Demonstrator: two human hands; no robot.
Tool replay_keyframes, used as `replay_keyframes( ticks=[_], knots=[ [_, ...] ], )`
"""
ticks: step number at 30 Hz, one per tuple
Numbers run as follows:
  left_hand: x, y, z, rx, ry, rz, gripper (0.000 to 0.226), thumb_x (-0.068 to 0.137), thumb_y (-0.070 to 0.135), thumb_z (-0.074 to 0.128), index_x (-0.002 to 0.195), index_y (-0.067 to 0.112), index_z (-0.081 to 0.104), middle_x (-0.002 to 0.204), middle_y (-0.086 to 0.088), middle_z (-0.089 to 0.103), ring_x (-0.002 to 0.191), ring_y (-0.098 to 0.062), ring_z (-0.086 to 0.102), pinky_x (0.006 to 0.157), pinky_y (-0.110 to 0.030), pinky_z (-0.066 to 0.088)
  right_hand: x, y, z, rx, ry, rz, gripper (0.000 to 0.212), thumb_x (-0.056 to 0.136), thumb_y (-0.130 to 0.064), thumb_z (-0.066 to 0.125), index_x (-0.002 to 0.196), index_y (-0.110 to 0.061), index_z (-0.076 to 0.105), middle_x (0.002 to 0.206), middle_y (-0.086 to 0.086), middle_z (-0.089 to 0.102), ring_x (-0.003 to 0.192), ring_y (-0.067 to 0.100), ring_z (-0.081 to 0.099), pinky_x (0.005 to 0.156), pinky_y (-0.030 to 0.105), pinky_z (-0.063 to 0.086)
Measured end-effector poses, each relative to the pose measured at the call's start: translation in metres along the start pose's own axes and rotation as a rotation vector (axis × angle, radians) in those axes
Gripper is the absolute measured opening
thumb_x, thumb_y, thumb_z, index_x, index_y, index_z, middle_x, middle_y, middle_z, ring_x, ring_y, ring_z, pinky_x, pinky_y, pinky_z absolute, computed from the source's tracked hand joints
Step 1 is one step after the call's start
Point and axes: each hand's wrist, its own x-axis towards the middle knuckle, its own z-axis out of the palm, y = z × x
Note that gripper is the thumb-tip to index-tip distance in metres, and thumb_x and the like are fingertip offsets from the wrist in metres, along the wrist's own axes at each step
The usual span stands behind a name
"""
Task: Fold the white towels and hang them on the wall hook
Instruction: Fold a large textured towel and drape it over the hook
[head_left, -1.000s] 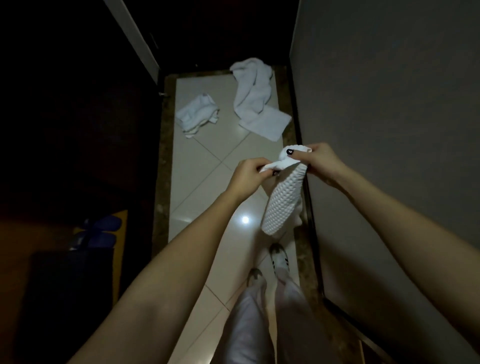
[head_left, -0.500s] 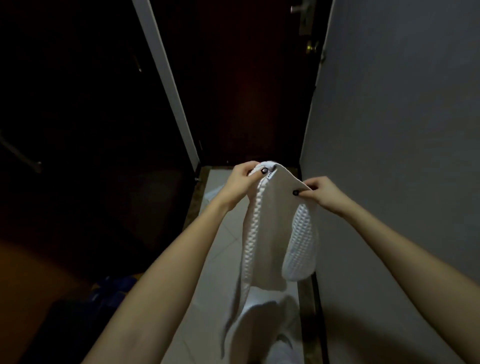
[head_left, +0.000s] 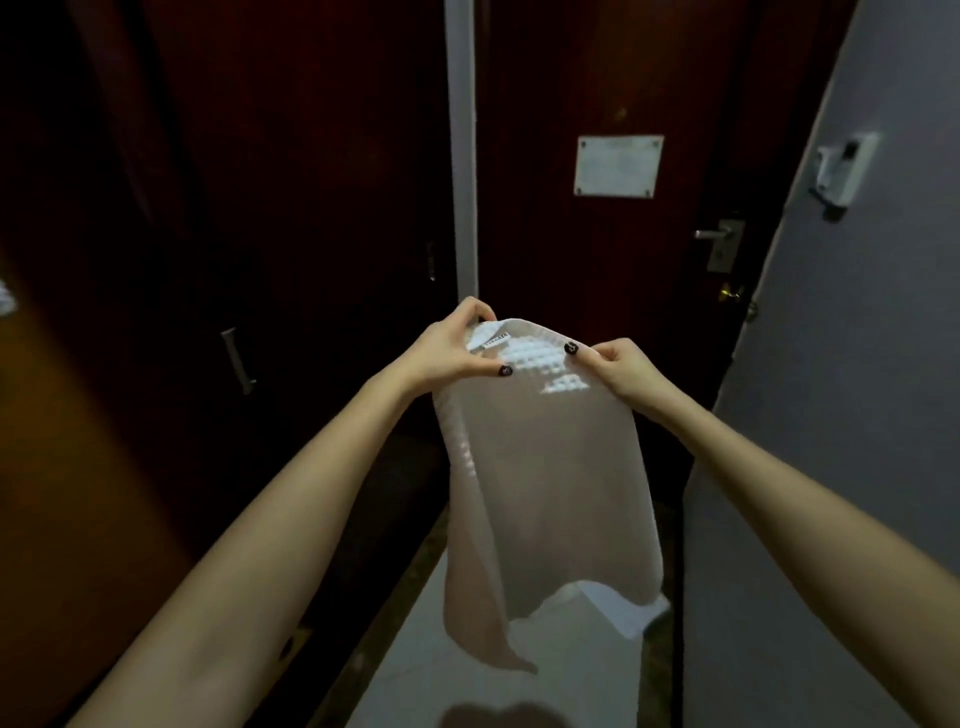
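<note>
So, both hands are up in the mid of the frame, holding one white towel (head_left: 545, 467) by its top edge. The left hand (head_left: 452, 348) pinches the top left corner, thumb in front w/ a dark nail, other fingers curled behind the cloth. The right hand (head_left: 623, 369) pinches the top right corner the same way, thumb & 1st finger tight on the edge. The 2 hands are near each other but apart, & the towel top is stretched btwn them. A small label (head_left: 496, 340) sits on the towel just beside the left thumb. The towel hangs down from the hands to the lower mid of the frame, its bottom end over the pale floor (head_left: 415, 670). It looks bumpy near the top & blurry lower down. Low & right of it a white bit of cloth (head_left: 628, 610) shows; can't tell if it's part of the same towel. Behind, at the top mid, is a dark door (head_left: 571, 270) w/ a pale sign (head_left: 618, 165) & a metal handle (head_left: 719, 236). A white strip (head_left: 462, 156) runs down just left of the door. A grey wall (head_left: 857, 389) fills the right side, w/ a white fitting (head_left: 844, 166) on it at the upper right.
</note>
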Motion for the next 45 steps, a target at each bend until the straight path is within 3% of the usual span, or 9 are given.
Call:
replay_keyframes(
  ticks=[3, 8, 12, 16, 21, 27, 32, 36, 45],
  knots=[
    [0.0, -0.006, -0.022, 0.013, 0.102, 0.033, 0.034, 0.072, 0.039, 0.079, 0.098, 0.036, 0.056, 0.096, 0.013, 0.064, 0.088, -0.001, 0.061, 0.071, -0.02, 0.047, 0.028, -0.019, 0.008, 0.025, -0.035, -0.058, 0.053, 0.092, -0.046, 0.059, 0.046, -0.022, 0.046, 0.041, -0.012, 0.041, 0.037, 0.002, 0.034, 0.037, 0.016, 0.025],
    [-0.004, -0.007, -0.059, -0.285, 0.241, 0.035, 0.003, 0.09, 0.021, 0.065, 0.09, 0.019, 0.067, 0.085, 0.008, 0.067, 0.078, -0.004, 0.065, 0.067, -0.018, 0.05, 0.065, -0.049, 0.023, 0.0, -0.122, -0.169, 0.047, 0.084, -0.041, 0.071, 0.059, -0.004, 0.058, 0.054, 0.002, 0.045, 0.049, 0.01, 0.039, 0.045, 0.023, 0.025],
    [0.002, -0.001, -0.087, -0.372, 0.274, 0.034, 0.01, 0.084, 0.021, 0.071, 0.078, 0.018, 0.065, 0.068, 0.009, 0.066, 0.062, -0.004, 0.062, 0.055, -0.017, 0.048, 0.08, -0.055, 0.04, 0.043, -0.162, -0.195, 0.057, 0.08, -0.046, 0.071, 0.077, 0.01, 0.064, 0.065, 0.007, 0.056, 0.06, 0.017, 0.051, 0.056, 0.029, 0.036],
    [0.003, 0.007, -0.115, -0.412, 0.35, 0.087, 0.017, 0.085, 0.027, 0.07, 0.072, 0.02, 0.062, 0.063, 0.01, 0.064, 0.058, -0.002, 0.06, 0.052, -0.016, 0.046, 0.089, -0.065, 0.061, 0.05, -0.303, -0.159, 0.053, 0.064, -0.059, 0.075, 0.087, -0.011, 0.076, 0.085, 0.003, 0.076, 0.08, 0.018, 0.073, 0.069, 0.026, 0.056],
    [-0.011, 0.001, -0.163, -0.407, 0.545, 0.096, 0.019, 0.087, 0.025, 0.068, 0.071, 0.019, 0.059, 0.059, 0.01, 0.061, 0.053, -0.003, 0.057, 0.049, -0.017, 0.046, 0.111, -0.076, 0.108, -0.114, -0.472, -0.105, 0.008, 0.078, -0.022, 0.08, 0.084, -0.019, 0.075, 0.084, -0.003, 0.076, 0.081, 0.012, 0.072, 0.077, 0.026, 0.058],
    [-0.078, -0.022, -0.246, -0.341, 0.8, 0.088, 0.021, 0.089, 0.018, 0.065, 0.07, 0.019, 0.057, 0.057, 0.012, 0.058, 0.052, 0.0, 0.054, 0.051, -0.016, 0.044, 0.13, -0.085, 0.19, -0.268, -0.543, -0.122, 0.01, 0.082, -0.018, 0.073, 0.092, -0.013, 0.071, 0.092, 0.005, 0.074, 0.085, 0.019, 0.07, 0.084, 0.039, 0.056],
    [-0.166, -0.052, -0.307, -0.12, 1.006, -0.052, 0.027, 0.091, 0.017, 0.063, 0.067, 0.021, 0.052, 0.058, 0.007, 0.05, 0.055, -0.006, 0.046, 0.053, -0.022, 0.036, 0.138, -0.118, 0.273, -0.234, -0.489, -0.26, 0.014, 0.086, -0.031, 0.069, 0.091, -0.019, 0.072, 0.086, -0.003, 0.072, 0.078, 0.012, 0.069, 0.073, 0.034, 0.057],
    [-0.242, -0.069, -0.34, -0.116, 1.21, -0.17, 0.025, 0.092, 0.022, 0.063, 0.069, 0.016, 0.054, 0.055, 0.01, 0.057, 0.05, -0.003, 0.052, 0.05, -0.018, 0.042, 0.142, -0.158, 0.324, -0.206, -0.486, -0.372, 0.017, 0.087, -0.04, 0.067, 0.083, -0.023, 0.068, 0.077, -0.008, 0.068, 0.069, 0.009, 0.066, 0.054, 0.024, 0.05],
    [-0.344, -0.073, -0.371, 0.045, 1.492, -0.478, 0.03, 0.093, 0.033, 0.061, 0.068, 0.016, 0.054, 0.059, 0.004, 0.057, 0.049, -0.007, 0.052, 0.044, -0.018, 0.038, 0.161, -0.256, 0.398, -0.037, -0.571, -0.535, 0.033, 0.092, -0.026, 0.061, 0.064, -0.011, 0.052, 0.057, -0.002, 0.044, 0.051, 0.011, 0.04, 0.048, 0.027, 0.027]
  ],
)
